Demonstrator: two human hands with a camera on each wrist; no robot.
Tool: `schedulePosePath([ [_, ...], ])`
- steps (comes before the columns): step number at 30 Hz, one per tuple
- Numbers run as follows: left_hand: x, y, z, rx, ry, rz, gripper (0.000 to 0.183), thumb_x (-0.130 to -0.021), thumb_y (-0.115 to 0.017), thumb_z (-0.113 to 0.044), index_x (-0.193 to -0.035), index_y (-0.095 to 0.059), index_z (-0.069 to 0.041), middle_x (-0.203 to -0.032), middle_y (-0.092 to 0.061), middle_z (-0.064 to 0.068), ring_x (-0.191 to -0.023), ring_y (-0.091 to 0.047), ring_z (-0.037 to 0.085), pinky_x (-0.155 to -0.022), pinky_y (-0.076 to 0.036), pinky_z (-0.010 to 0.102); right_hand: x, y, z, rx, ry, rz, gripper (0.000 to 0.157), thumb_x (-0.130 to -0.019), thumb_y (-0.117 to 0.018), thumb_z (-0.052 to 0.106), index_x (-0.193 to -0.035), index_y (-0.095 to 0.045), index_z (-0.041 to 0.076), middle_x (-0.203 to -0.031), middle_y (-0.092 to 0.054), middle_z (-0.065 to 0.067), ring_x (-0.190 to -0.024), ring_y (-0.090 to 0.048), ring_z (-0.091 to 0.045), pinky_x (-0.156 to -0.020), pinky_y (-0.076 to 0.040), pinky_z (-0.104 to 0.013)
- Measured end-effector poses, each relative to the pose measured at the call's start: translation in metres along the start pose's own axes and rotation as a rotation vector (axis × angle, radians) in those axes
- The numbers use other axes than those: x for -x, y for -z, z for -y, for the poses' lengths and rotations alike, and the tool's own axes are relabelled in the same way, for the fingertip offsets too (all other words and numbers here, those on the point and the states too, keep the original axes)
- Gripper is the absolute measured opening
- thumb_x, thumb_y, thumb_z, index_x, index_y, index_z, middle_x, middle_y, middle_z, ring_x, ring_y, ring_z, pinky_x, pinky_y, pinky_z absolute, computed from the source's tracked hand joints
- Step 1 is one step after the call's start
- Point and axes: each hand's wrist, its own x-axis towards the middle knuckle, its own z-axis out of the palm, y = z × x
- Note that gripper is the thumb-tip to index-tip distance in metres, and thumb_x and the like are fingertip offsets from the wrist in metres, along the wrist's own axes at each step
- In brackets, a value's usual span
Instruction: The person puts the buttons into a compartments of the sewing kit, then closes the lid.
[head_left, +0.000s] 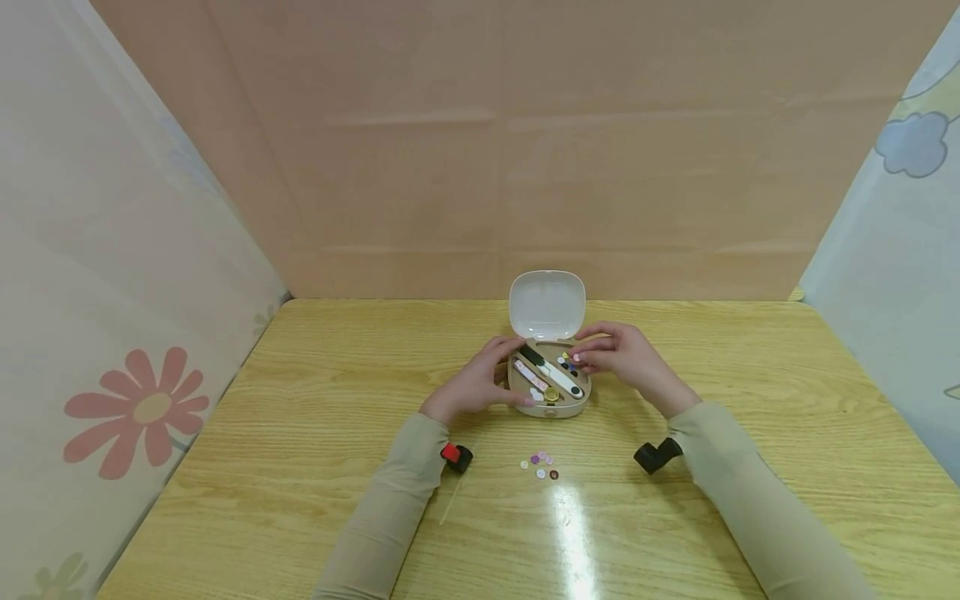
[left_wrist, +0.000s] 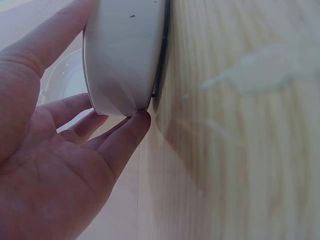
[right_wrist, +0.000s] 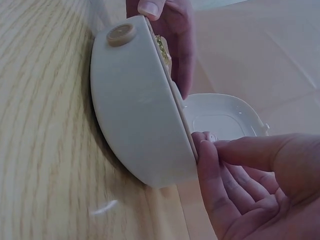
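A small white sewing box (head_left: 550, 411) sits on the table with its lid (head_left: 547, 305) raised behind it. My left hand (head_left: 476, 383) grips the box's left side, thumb on the front rim and fingers round the wall, as the left wrist view (left_wrist: 60, 150) shows. My right hand (head_left: 626, 358) is over the right compartment, pinching a small pale button (right_wrist: 213, 137) between thumb and fingertips. Several coloured buttons (head_left: 562, 362) lie below those fingertips. Slanting across the middle is a white tool with a black end (head_left: 558, 379), beside a pink-and-white strip (head_left: 530, 376) and a gold round piece (head_left: 552, 393).
Several loose buttons (head_left: 542, 473), white, purple, pink and dark red, lie on the wooden table (head_left: 300, 433) in front of the box. A thin pale strand (head_left: 452, 500) lies near the left sleeve. Peach cloth (head_left: 450, 167) hangs behind the table, with patterned cloth at both sides.
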Motion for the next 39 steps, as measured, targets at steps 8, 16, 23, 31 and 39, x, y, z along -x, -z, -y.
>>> schedulePosePath([
  [8,-0.001,0.000,0.002,-0.012,-0.002,-0.006,0.094,-0.074,-0.084,-0.020,-0.150,-0.029,-0.013,-0.146,-0.029,0.002,-0.132,-0.035,0.018,-0.106,-0.038,0.033,-0.004,0.000,0.000,-0.005,-0.032,-0.013,0.033,-0.092,-0.060,-0.002,-0.122,-0.051,-0.010,-0.107,-0.067,-0.023,-0.090,-0.068,-0.021,-0.076,-0.057,-0.036],
  [16,0.003,0.002,-0.009,0.029,-0.019,0.007,0.091,-0.076,-0.081,-0.008,-0.149,-0.028,-0.005,-0.148,-0.026,0.011,-0.134,-0.032,0.028,-0.108,-0.034,0.043,-0.007,-0.002,-0.001,0.037,-0.025,-0.044,0.037,-0.089,-0.067,0.002,-0.120,-0.052,-0.010,-0.104,-0.067,-0.023,-0.086,-0.068,-0.022,-0.070,-0.058,-0.031],
  [23,0.010,0.005,-0.029,0.050,-0.022,0.026,0.087,-0.077,-0.079,-0.002,-0.147,-0.027,0.003,-0.147,-0.025,0.020,-0.134,-0.032,0.034,-0.108,-0.033,0.048,-0.007,-0.005,0.001,0.064,-0.031,-0.066,0.037,-0.087,-0.069,0.003,-0.119,-0.053,-0.009,-0.101,-0.068,-0.021,-0.085,-0.068,-0.020,-0.069,-0.057,-0.029],
  [31,0.010,0.004,-0.029,0.053,-0.029,0.019,0.085,-0.078,-0.078,0.000,-0.146,-0.028,0.005,-0.145,-0.026,0.022,-0.132,-0.034,0.035,-0.107,-0.035,0.048,-0.009,-0.007,-0.002,0.069,-0.026,-0.074,0.038,-0.085,-0.072,0.004,-0.117,-0.054,-0.009,-0.097,-0.070,-0.016,-0.083,-0.068,-0.015,-0.072,-0.057,-0.029],
  [39,0.011,0.004,-0.031,0.057,-0.029,0.027,0.087,-0.078,-0.078,-0.001,-0.147,-0.027,0.004,-0.144,-0.026,0.022,-0.132,-0.033,0.035,-0.107,-0.033,0.049,-0.007,-0.007,-0.002,0.072,-0.037,-0.085,0.033,-0.087,-0.070,0.004,-0.115,-0.056,-0.007,-0.097,-0.070,-0.016,-0.085,-0.068,-0.019,-0.072,-0.058,-0.032],
])
